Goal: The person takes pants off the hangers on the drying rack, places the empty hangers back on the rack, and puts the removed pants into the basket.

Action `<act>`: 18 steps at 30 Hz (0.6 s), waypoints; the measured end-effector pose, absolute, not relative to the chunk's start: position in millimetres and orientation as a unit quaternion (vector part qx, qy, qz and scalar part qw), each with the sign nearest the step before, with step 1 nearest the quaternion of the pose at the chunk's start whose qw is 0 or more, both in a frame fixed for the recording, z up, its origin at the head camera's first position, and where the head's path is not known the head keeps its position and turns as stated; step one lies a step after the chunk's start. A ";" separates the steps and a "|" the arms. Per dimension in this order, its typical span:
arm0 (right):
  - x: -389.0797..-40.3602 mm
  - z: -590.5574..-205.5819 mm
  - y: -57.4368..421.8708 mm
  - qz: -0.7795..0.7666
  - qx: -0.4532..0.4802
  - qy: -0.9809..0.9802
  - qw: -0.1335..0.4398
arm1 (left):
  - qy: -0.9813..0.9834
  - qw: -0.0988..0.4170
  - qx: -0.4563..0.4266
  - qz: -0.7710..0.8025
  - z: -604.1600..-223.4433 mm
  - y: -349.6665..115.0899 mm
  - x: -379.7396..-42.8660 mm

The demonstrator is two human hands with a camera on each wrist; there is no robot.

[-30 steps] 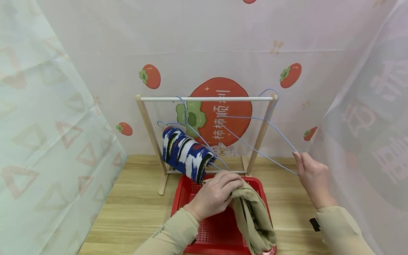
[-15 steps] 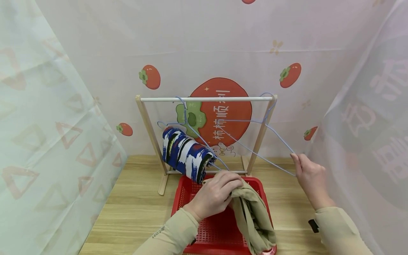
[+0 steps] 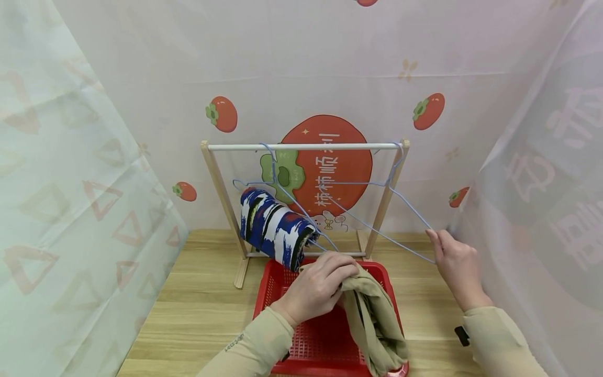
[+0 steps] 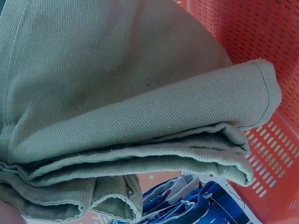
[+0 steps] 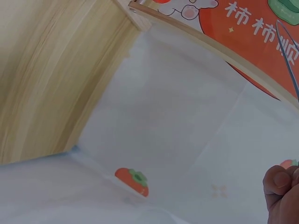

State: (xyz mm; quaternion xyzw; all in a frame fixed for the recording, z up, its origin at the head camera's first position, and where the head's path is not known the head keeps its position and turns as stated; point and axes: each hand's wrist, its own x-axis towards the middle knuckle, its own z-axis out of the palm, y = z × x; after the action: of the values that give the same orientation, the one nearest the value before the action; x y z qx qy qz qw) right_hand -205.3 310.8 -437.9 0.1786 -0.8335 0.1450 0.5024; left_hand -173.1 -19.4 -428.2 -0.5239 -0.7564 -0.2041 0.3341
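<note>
My left hand (image 3: 320,285) grips a bundle of folded khaki trousers (image 3: 374,319) over the basket. Their stitched hems show close up in the left wrist view, with bare basket mesh behind. On the right, my right hand (image 3: 458,267) pinches the lower corner of a blue wire hanger (image 3: 392,175). That hanger tilts up and away, its hook at the right end of the white rod (image 3: 325,147). In the right wrist view only curled fingers (image 5: 280,182) and a bit of wire show. A second blue hanger (image 3: 275,173) hangs on the rod, bearing a blue, white and black patterned cloth (image 3: 278,220).
A red perforated basket (image 3: 317,368) stands on the wooden table (image 3: 188,314) in front of the rack. The rack has wooden side posts (image 3: 382,209) and a foot (image 3: 241,272) at the left. Printed sheets enclose the back and both sides.
My right hand has moved slightly left and down, lowering the hanger so its hook drops from above the rod to rod level. My left hand and the trousers have stayed put.
</note>
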 end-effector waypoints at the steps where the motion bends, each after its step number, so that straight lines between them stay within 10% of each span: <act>1: -205.3 -438.6 310.8 0.145 0.178 -0.835 0.501 | -0.756 0.334 -0.524 -0.204 -428.0 -19.2 -173.1; 18: -204.2 -445.0 315.2 0.144 0.172 -0.855 0.467 | -0.756 0.334 -0.523 -0.207 -427.6 -18.9 -173.9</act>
State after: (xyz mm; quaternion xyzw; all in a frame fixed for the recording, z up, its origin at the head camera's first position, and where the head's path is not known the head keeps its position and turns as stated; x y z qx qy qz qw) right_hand -204.2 315.2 -445.0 0.1724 -0.8551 0.1437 0.4673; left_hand -173.9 -18.9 -427.6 -0.5227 -0.7564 -0.2075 0.3342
